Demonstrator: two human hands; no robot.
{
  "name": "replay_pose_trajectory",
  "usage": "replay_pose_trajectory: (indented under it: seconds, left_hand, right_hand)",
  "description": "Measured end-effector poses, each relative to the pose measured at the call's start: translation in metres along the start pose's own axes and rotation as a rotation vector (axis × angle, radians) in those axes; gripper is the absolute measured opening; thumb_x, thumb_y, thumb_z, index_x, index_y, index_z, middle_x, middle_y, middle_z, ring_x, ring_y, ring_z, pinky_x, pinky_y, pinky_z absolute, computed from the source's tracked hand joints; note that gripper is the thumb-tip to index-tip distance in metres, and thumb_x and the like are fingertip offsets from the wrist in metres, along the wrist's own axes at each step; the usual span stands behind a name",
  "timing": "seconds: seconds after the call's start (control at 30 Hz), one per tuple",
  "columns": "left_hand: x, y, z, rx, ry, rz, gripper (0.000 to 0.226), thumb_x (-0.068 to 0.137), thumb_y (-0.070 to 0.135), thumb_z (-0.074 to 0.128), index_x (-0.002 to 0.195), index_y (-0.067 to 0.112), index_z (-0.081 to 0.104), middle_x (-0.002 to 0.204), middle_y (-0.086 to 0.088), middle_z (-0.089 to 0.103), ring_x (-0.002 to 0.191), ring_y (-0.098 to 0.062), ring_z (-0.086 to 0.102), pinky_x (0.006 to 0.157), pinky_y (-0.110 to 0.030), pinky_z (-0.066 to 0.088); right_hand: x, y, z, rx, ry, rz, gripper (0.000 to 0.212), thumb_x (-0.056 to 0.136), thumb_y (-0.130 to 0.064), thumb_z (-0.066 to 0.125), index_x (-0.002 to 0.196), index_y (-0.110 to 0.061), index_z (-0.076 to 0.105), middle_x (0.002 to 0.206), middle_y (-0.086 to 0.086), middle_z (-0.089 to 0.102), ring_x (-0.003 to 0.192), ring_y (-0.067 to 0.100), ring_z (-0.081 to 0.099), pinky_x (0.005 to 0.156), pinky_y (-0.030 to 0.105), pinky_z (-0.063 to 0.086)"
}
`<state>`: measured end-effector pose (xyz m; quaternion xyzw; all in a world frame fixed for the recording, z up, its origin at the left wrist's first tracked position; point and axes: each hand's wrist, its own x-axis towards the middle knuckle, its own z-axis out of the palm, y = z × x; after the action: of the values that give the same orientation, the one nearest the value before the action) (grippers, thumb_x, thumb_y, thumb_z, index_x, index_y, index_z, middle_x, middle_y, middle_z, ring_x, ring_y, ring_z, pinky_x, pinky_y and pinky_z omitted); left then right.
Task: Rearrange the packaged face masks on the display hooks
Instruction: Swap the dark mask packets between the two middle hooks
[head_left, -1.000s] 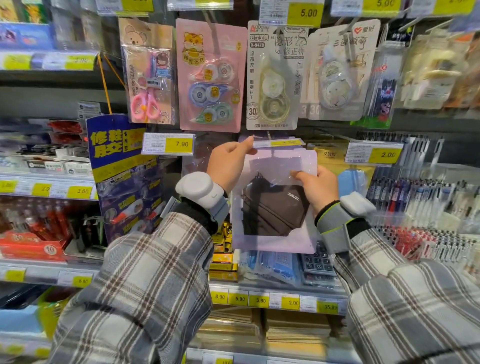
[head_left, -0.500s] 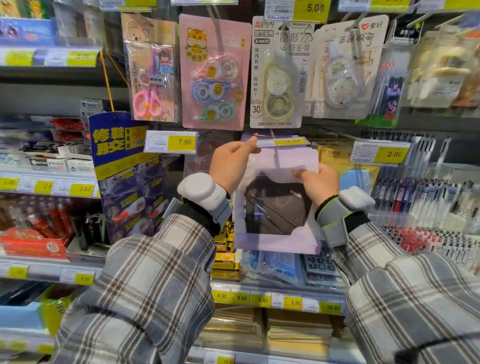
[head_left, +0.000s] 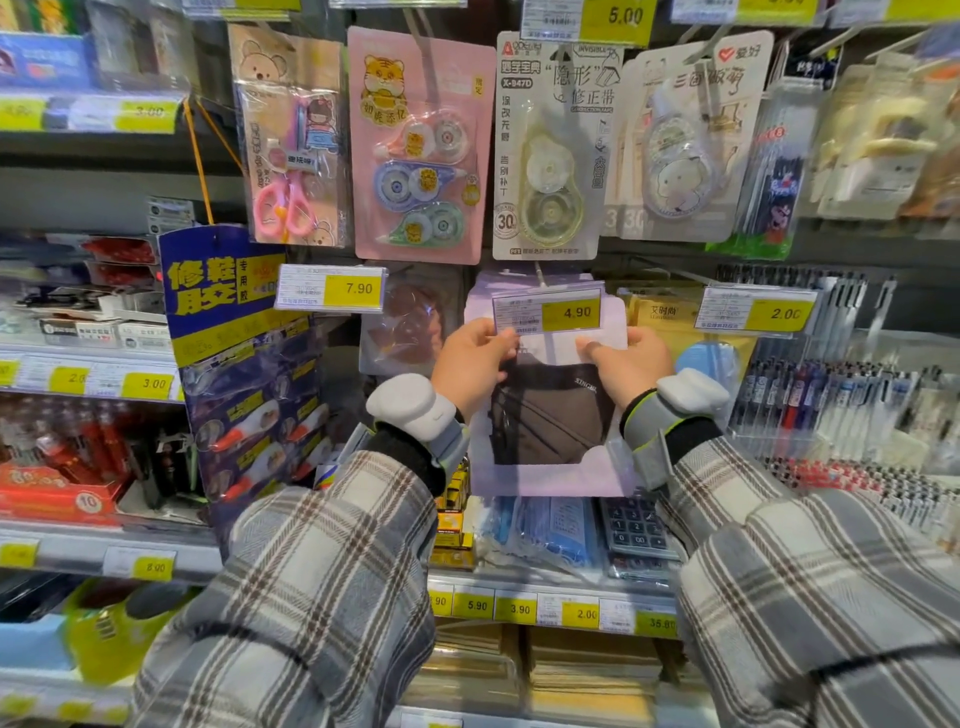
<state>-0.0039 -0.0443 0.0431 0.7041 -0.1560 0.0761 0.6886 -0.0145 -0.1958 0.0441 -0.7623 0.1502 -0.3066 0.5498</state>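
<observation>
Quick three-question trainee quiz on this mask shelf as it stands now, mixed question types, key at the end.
1. True or false: both the left hand and the right hand grip the lilac packet holding a dark brown face mask.
2. What price shows on the yellow tag in front of that packet's top?
3. The yellow 7.90 price tag lies on which side of the packet? A left, B right.

Key: 1 true; 2 4.90; 3 A.

My grey plaid sleeves (head_left: 322, 582) with brown stripes, black cuffs, grey wrist straps edged yellow-green, white pods (head_left: 410, 405) at twelve o'clock.
</observation>
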Motion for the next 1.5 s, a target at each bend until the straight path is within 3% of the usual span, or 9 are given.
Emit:
replay_pose_trajectory:
  seconds: [0.13,0.27,0.37,0.47,0.67,0.9,1.0,1.23,1.5]
  left_hand:
    - [0.002,-0.002,0.0,0.032,-0.001,-0.004,0.018,0.094,0.021,0.044,0.079,0.025,0.053,0.101,-0.006,0.06,0.094,-0.018,0.054,0.088,-0.037,0.047]
    - [0.003,-0.003,0.002,0.02,0.01,0.009,0.02,0.094,0.021,0.044,0.076,0.022,0.051,0.097,-0.009,0.057,0.09,-0.019,0.051,0.077,-0.03,0.043]
    - [0.004,-0.004,0.002,0.02,0.005,0.003,0.021,0.095,0.02,0.043,0.075,0.022,0.05,0.095,-0.008,0.055,0.089,-0.019,0.049,0.077,-0.029,0.041]
    - [0.005,-0.004,0.002,0.006,-0.003,-0.007,0.022,0.095,0.019,0.042,0.075,0.022,0.05,0.086,-0.002,0.056,0.09,-0.02,0.05,0.075,-0.027,0.041]
    - [0.005,-0.002,0.004,0.065,0.026,0.022,0.021,0.095,0.018,0.042,0.076,0.02,0.051,0.096,-0.009,0.057,0.091,-0.02,0.051,0.085,-0.037,0.043]
    - [-0.004,0.0,0.001,0.056,0.055,0.037,0.016,0.093,0.016,0.045,0.086,0.021,0.058,0.101,-0.006,0.06,0.096,-0.019,0.055,0.092,-0.038,0.045]
    - [-0.01,0.003,0.002,0.023,0.061,0.027,0.022,0.091,0.011,0.049,0.11,0.009,0.059,0.109,-0.006,0.061,0.101,-0.017,0.057,0.093,-0.032,0.045]
    - [-0.021,0.006,-0.002,-0.035,0.074,-0.005,0.032,0.09,0.008,0.05,0.121,0.007,0.053,0.122,-0.015,0.061,0.101,-0.019,0.057,0.096,-0.036,0.046]
    - [-0.044,0.013,-0.012,-0.032,0.081,-0.075,0.043,0.089,0.011,0.052,0.131,0.009,0.043,0.105,-0.008,0.058,0.083,-0.015,0.055,0.076,-0.031,0.047]
  right_hand:
    - [-0.006,0.002,-0.005,-0.064,0.079,-0.105,0.06,0.073,-0.022,0.073,0.127,-0.011,0.048,0.128,0.01,0.058,0.116,0.026,0.055,0.099,0.038,0.043]
    - [-0.011,0.006,-0.008,-0.053,0.037,-0.173,0.028,0.081,-0.011,0.058,0.109,-0.015,0.061,0.109,0.007,0.065,0.101,0.025,0.062,0.091,0.033,0.048]
    - [-0.014,0.002,-0.007,0.126,-0.129,-0.068,0.033,0.089,-0.001,0.043,0.119,-0.008,0.056,0.113,0.02,0.064,0.094,0.03,0.065,0.089,0.041,0.054]
    - [-0.013,-0.001,-0.007,0.167,-0.211,-0.012,0.04,0.09,0.006,0.039,0.128,-0.002,0.048,0.123,0.026,0.058,0.112,0.037,0.06,0.093,0.039,0.051]
    - [-0.012,0.003,-0.004,0.129,-0.273,-0.021,0.045,0.087,0.003,0.049,0.131,-0.006,0.048,0.127,0.015,0.057,0.117,0.026,0.057,0.1,0.041,0.048]
    - [-0.015,0.002,-0.008,0.22,-0.271,-0.013,0.041,0.087,0.007,0.047,0.126,-0.003,0.049,0.091,0.005,0.057,0.095,0.026,0.06,0.079,0.029,0.053]
    - [-0.019,0.001,-0.012,0.224,-0.282,-0.01,0.042,0.086,0.007,0.048,0.127,-0.004,0.049,0.096,0.006,0.058,0.096,0.026,0.062,0.081,0.03,0.054]
    - [-0.032,-0.001,-0.022,0.231,-0.274,-0.03,0.036,0.089,-0.002,0.048,0.125,-0.006,0.05,0.104,0.013,0.06,0.09,0.023,0.064,0.075,0.026,0.055]
    - [-0.05,-0.003,-0.037,0.229,-0.282,-0.019,0.034,0.087,-0.002,0.052,0.121,-0.005,0.053,0.103,0.014,0.059,0.066,0.014,0.058,0.061,0.025,0.05]
